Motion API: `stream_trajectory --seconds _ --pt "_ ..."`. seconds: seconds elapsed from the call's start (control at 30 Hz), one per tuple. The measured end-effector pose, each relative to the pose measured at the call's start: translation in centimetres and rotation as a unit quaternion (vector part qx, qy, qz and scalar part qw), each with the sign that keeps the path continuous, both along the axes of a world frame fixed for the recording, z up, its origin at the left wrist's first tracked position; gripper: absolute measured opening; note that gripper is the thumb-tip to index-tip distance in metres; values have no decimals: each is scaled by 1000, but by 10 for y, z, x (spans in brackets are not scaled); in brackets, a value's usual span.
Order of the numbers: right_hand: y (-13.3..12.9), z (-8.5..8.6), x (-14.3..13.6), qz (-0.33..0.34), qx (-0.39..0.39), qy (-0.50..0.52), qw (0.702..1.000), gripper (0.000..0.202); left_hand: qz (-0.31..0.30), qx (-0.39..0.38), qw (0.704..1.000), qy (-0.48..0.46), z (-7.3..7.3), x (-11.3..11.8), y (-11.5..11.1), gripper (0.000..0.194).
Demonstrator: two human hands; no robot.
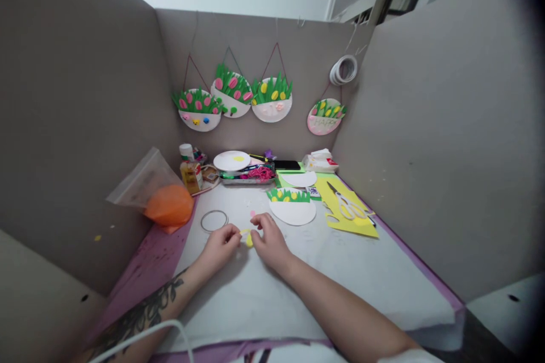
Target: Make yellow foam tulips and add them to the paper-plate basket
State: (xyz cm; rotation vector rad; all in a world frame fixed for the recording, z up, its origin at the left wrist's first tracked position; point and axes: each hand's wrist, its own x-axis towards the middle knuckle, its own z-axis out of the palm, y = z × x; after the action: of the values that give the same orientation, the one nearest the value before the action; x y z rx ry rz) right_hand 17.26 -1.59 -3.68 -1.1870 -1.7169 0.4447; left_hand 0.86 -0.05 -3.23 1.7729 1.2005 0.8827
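My left hand (221,247) and my right hand (269,241) meet over the white table cover (340,289), fingertips pinching a small yellow paper piece (248,236) between them. Just beyond lies a half paper plate with green grass and yellow flowers (292,207). A tiny pink scrap (252,214) sits past my fingers. A clear tape ring (214,220) lies left of my left hand.
White scissors (347,204) rest on a yellow sheet (353,221) at right. An orange bag (169,204) sits at left by a glue bottle (189,170). A tray of supplies (247,173) stands at the back. Finished plate crafts (232,96) hang on the grey partition.
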Motion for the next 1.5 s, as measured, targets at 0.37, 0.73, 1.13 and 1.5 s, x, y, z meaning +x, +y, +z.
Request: stream_trajectory --seconds 0.37,0.73,1.13,1.5 --pt "-5 0 -4 11 20 -116 993 9 -7 57 997 55 5 2 -7 20" --pt "-4 0 -4 10 0 -108 994 12 -33 117 987 109 9 0 -10 22" --pt "25 10 44 -153 41 -141 977 14 46 -34 998 -19 6 0 3 23" --pt "-6 9 -2 46 117 -243 962 16 7 -47 998 -48 -1 2 4 17"
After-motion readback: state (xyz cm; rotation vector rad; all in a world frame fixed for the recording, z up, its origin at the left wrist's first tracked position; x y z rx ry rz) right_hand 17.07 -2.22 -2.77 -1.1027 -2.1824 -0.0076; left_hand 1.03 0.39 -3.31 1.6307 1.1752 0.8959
